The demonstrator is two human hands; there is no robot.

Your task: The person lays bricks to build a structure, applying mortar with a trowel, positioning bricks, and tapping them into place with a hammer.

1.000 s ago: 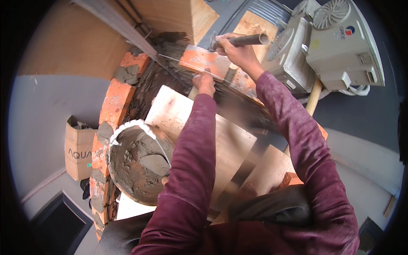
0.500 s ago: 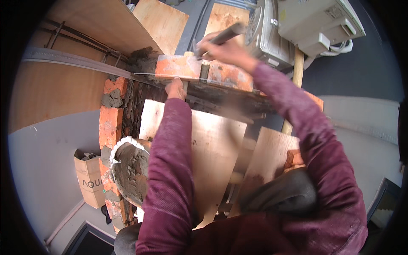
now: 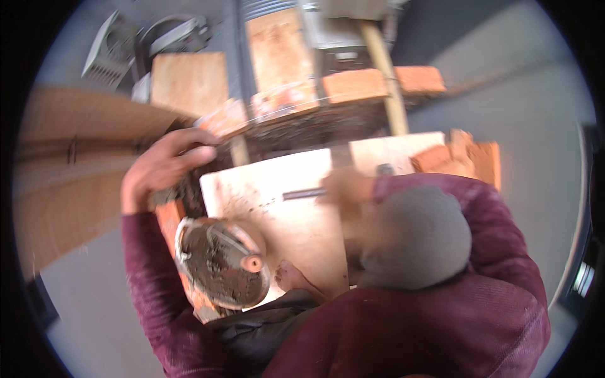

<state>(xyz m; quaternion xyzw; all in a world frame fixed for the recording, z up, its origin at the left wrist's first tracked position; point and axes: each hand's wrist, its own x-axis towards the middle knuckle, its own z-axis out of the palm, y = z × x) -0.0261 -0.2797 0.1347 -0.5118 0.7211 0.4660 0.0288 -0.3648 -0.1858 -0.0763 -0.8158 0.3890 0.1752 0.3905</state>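
My left hand (image 3: 169,165) is at the left end of the brick row, fingers stretched out and thumb apart. Its fingertips are beside the leftmost brick (image 3: 225,118); contact is unclear. Over the pale board (image 3: 283,233), my right hand (image 3: 348,189) is smeared by motion. A dark bar-like tool handle (image 3: 304,194) sticks out to its left; whether the fingers still grip it is not clear. Below my left hand stands a bucket (image 3: 258,230) of grey mortar (image 3: 211,271). A trowel with a round-ended handle (image 3: 252,263) rests in it.
A taut string runs along the brick row, which includes a middle brick (image 3: 356,85). Wooden poles (image 3: 386,75) stand against it. Loose bricks (image 3: 435,159) lie on the right-hand board. A plywood panel (image 3: 69,208) is at left. My knee (image 3: 419,239) and bare foot (image 3: 290,277) are close by.
My left hand has moved from below the brick row to its left end and opened. My right hand has come down from above the bricks to the board. The view has shifted.
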